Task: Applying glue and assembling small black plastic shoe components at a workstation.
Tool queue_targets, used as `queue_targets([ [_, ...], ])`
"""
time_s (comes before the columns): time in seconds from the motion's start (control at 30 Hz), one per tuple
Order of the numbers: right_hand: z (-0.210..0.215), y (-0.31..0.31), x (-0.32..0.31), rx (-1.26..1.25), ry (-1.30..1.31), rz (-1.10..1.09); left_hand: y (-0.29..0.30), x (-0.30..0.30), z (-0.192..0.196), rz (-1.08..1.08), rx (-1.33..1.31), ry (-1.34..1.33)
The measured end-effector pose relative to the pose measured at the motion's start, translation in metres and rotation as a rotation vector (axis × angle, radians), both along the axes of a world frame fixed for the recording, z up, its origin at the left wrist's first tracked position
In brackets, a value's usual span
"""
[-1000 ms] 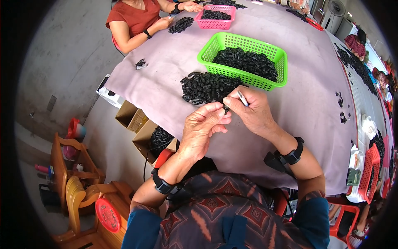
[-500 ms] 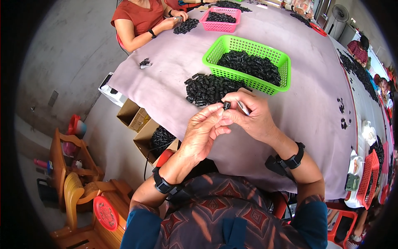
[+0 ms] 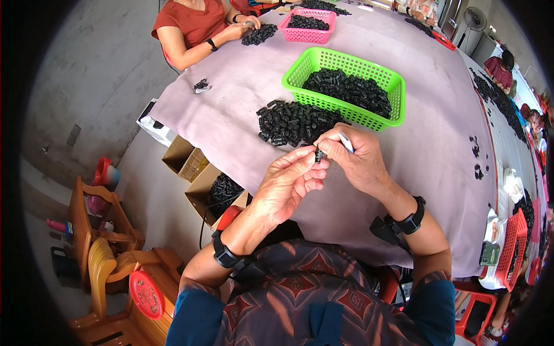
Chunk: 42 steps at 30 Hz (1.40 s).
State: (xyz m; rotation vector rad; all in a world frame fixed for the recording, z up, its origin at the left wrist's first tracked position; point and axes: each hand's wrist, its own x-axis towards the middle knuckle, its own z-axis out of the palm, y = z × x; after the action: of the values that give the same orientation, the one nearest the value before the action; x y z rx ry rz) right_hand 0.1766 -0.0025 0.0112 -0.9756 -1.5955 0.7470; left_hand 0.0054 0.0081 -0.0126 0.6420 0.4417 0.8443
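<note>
So at this point the person was mid-assembly on one of those little black parts. The small black piece (image 3: 318, 154) was pinched between the two hands, just on the near side of the loose heap of black parts (image 3: 294, 122) lying on the table (image 3: 438, 144). The left hand (image 3: 288, 181) had its thumb and forefinger closed on the piece from the near side, with the other fingers loosely curled under. The right hand (image 3: 359, 164) was closed too, gripping a thin pale tool or pin (image 3: 345, 142) that stuck up past its knuckles, fingertips pressed to the same piece. I couldn't tell whether the tool's tip was actually in the part, it was way too small and hidden by the fingers.

Past the heap, on its far side and touching its edge, sat the green basket (image 3: 300, 72), well filled with the same black parts. Further beyond the heap there was a pink basket (image 3: 288, 24), and another person in a red top working their own little pile.

My read: this was the fitting or poking step on a single piece, not picking or dropping. The next bit would call for steady fingertip pressure and keeping the piece from twisting, since it was tiny and easy to flick into the heap.
</note>
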Motion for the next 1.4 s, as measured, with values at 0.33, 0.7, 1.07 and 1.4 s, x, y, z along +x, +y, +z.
queue_targets([
  [0.33,-0.002,0.001,0.000,-0.048,0.105,0.069,0.001,-0.001,0.002,-0.058,-0.059,-0.073],
  [0.7,-0.002,0.001,-0.002,-0.071,0.108,0.043,-0.004,0.000,0.008,0.108,0.090,0.114],
  [1.07,-0.001,-0.001,-0.007,-0.110,0.135,0.077,-0.005,0.004,-0.002,0.242,0.426,0.216],
  [1.4,-0.004,0.000,-0.006,-0.055,-0.002,-0.051,-0.005,0.004,-0.007,0.247,0.427,0.274],
])
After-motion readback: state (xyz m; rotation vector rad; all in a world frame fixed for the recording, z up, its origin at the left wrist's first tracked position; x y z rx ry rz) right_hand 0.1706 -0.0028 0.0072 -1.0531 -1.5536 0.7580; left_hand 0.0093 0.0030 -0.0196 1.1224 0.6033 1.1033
